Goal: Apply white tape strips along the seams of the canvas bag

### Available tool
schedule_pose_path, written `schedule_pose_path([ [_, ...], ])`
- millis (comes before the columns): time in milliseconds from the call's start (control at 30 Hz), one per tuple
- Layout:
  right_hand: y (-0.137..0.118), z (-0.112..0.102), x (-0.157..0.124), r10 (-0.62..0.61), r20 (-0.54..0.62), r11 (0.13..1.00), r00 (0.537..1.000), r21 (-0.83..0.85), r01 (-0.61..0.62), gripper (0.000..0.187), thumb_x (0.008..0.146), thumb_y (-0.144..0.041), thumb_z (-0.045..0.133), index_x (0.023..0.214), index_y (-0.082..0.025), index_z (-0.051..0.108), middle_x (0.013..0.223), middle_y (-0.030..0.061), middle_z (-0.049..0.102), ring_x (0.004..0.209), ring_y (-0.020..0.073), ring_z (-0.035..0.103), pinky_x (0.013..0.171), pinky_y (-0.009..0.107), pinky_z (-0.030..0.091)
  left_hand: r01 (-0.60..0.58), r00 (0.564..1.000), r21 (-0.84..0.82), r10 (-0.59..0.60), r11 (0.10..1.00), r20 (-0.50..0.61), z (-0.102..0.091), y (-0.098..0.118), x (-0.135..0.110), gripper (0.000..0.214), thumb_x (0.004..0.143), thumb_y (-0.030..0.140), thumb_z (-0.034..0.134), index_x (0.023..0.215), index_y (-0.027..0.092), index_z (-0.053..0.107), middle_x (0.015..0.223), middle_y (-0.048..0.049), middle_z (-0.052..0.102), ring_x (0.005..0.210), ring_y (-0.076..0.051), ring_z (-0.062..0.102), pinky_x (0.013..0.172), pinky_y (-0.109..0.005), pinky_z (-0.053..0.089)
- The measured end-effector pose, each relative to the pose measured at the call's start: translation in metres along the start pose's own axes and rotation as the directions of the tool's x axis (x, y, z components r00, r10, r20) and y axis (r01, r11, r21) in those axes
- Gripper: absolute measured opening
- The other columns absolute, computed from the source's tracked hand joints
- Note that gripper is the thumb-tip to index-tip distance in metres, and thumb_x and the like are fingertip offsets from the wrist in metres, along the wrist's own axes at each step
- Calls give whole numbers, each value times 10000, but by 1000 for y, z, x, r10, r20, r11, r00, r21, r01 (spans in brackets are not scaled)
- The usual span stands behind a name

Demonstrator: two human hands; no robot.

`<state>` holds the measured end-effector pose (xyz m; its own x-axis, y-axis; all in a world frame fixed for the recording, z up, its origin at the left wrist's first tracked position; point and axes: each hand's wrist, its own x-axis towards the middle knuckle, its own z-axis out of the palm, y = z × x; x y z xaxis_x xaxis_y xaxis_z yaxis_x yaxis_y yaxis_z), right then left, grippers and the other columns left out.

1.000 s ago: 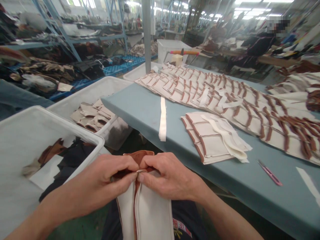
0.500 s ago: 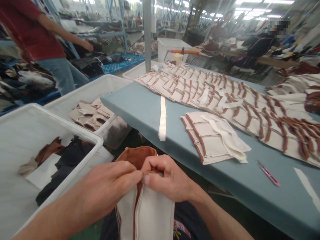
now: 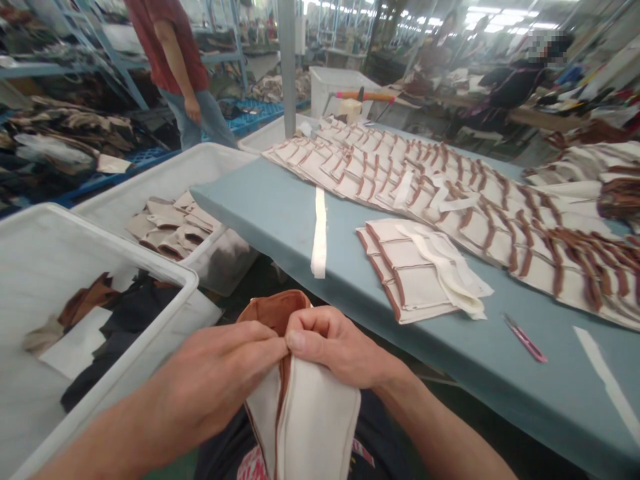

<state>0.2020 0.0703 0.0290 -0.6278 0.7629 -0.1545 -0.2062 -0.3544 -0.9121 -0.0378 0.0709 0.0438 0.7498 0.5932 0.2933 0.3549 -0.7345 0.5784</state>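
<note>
A cream canvas pouch (image 3: 310, 417) with brown trim and a brown lining rests over my lap at the bottom centre. My left hand (image 3: 220, 377) and my right hand (image 3: 333, 347) meet at its top edge, both pinched shut on the brown-trimmed opening, fingertips touching. A small stack of similar cream pouches (image 3: 415, 270) with white strips on top lies on the blue-grey table (image 3: 280, 207) just beyond my right hand.
Long overlapping rows of pouches (image 3: 450, 193) cover the far table. A white strip (image 3: 319, 233) and pink snips (image 3: 525, 339) lie on it. Two white bins (image 3: 165, 173) stand at my left with fabric pieces. A person in a red shirt (image 3: 175, 53) stands behind them.
My hands have drawn closer together on the pouch opening and more brown lining shows. The person in red has walked right, behind the bins. The view has shifted slightly.
</note>
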Motion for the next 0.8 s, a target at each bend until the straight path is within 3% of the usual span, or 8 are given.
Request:
schedule_pose_path([
  [133,-14,1,-12,-92,32,987,995,-127,95,596,894,-680,872,744,-207,543,650,-91,434,572,76,337,522,222,292,112,991,-30,-114,993,-72,-11,13,4,117,1133,257,625,1201,335,680,983,74,814,794,-123,765,778,-168,548],
  [233,-22,4,-20,-189,34,916,981,-355,189,468,1024,-586,756,804,-201,608,668,-73,496,578,91,407,538,229,332,149,989,-74,-149,986,8,-25,19,9,154,1143,317,595,1115,335,745,942,89,825,784,-125,760,742,-175,523],
  [300,-24,6,-24,-288,57,791,956,-549,271,346,1088,-446,664,845,-201,642,702,-48,581,610,104,489,584,240,374,156,986,-116,-148,981,77,-32,20,14,232,1152,321,569,1040,329,772,895,94,820,763,-125,744,717,-187,503],
  [400,-23,7,-26,-453,138,552,881,-732,398,239,1090,-262,596,865,-210,656,762,-16,698,682,124,595,690,261,440,186,972,-173,-156,967,176,-36,19,20,273,1140,327,616,897,294,737,775,102,756,686,-102,682,672,-187,460],
  [567,-17,11,-27,-574,164,390,803,-807,443,218,1078,-189,579,875,-219,653,754,-10,735,658,134,626,725,276,488,165,964,-177,-121,970,239,-36,17,31,240,1085,241,656,846,252,674,780,81,718,678,-93,627,639,-195,422],
  [733,-17,18,-31,-601,250,264,760,-834,484,279,1162,-272,510,934,-230,665,795,20,785,690,154,671,759,301,517,207,940,-200,-138,958,311,-40,26,38,316,833,51,693,682,227,477,636,92,540,597,-94,523,556,-228,362],
  [800,-16,19,-32,-634,265,249,727,-819,516,313,1186,-317,487,937,-236,658,743,7,757,630,149,626,726,302,511,172,953,-205,-110,964,283,-37,29,30,330,825,67,701,680,238,459,640,81,560,610,-115,535,552,-249,379],
])
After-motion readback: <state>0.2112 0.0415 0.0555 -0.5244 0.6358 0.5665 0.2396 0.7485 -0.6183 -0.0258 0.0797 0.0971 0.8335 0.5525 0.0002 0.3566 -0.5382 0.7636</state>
